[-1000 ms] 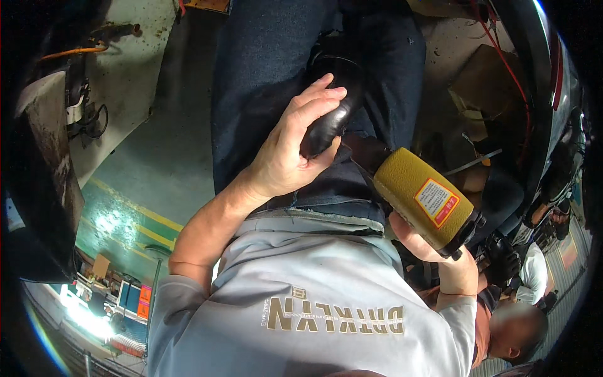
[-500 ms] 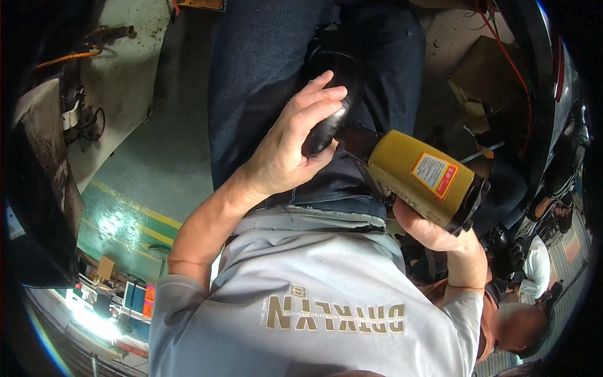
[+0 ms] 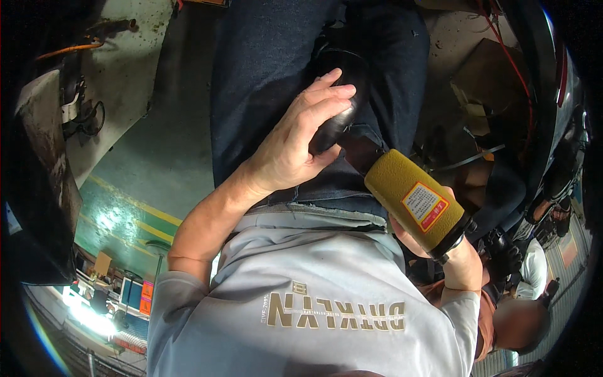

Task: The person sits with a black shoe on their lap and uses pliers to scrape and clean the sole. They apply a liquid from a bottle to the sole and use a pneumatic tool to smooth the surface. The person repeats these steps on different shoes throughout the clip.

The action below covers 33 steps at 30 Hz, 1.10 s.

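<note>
Both hands look busy from here; left hand (image 3: 289, 147) half-curled over a black rounded piece (image 3: 331, 130) between the thighs (image 3: 260, 94), presumably steadying it; right hand (image 3: 409, 240) wrapped round a yellow tool (image 3: 402, 182), pointed its way.

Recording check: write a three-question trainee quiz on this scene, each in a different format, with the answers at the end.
1. Multiple choice: what does the person's right hand hold?
a) a white plastic bottle
b) a mustard-yellow, textured, box-shaped tool
c) a wooden-handled hammer

2. True or false: the person's left hand touches nothing; its fingers and thumb are clear of the black, glossy, rounded piece.

3. Fill in: in the picture, the tool lies to the ____ of the rounded piece.

Key: 1: b. 2: false; fingers and thumb grip the piece. 3: right.
</note>
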Each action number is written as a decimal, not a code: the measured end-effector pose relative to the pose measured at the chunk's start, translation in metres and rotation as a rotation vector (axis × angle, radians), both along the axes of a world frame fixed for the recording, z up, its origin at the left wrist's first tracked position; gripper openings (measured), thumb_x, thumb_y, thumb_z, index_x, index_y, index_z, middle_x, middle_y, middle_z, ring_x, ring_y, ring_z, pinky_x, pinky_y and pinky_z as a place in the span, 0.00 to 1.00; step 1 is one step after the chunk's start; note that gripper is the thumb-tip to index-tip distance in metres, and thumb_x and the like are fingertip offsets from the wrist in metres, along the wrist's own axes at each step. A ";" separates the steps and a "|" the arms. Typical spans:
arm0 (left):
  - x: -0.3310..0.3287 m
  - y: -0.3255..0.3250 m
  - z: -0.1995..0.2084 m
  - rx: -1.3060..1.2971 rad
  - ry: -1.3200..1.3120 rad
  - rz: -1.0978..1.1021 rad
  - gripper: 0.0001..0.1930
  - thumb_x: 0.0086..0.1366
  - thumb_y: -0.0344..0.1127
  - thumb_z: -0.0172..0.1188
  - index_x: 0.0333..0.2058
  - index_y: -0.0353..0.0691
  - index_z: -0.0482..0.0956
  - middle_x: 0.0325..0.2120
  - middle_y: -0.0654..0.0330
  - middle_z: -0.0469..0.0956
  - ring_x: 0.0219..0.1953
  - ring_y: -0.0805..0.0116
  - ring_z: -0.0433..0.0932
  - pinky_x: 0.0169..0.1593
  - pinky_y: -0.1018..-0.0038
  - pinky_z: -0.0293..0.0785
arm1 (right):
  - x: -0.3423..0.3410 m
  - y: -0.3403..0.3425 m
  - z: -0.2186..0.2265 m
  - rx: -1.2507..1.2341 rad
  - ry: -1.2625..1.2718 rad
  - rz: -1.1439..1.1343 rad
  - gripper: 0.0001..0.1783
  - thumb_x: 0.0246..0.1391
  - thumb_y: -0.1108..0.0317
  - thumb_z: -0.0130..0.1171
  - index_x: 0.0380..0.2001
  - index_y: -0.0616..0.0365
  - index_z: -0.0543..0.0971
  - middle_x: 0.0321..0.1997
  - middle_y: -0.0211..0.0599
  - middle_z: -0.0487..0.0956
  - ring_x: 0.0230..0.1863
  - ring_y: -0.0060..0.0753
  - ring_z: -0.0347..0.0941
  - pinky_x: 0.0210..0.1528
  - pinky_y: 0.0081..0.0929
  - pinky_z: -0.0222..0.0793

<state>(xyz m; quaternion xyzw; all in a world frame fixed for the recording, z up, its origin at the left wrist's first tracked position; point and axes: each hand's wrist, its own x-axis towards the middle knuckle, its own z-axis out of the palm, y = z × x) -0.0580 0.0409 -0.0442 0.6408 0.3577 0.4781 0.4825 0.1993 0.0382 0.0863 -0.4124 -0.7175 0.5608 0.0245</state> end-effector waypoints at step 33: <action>0.003 0.000 -0.002 0.011 0.016 0.023 0.33 0.57 0.19 0.64 0.59 0.39 0.59 0.59 0.44 0.67 0.66 0.39 0.61 0.67 0.50 0.60 | -0.018 -0.002 0.005 -0.091 0.019 -0.072 0.32 0.47 0.64 0.71 0.53 0.68 0.72 0.41 0.53 0.83 0.40 0.46 0.84 0.44 0.35 0.79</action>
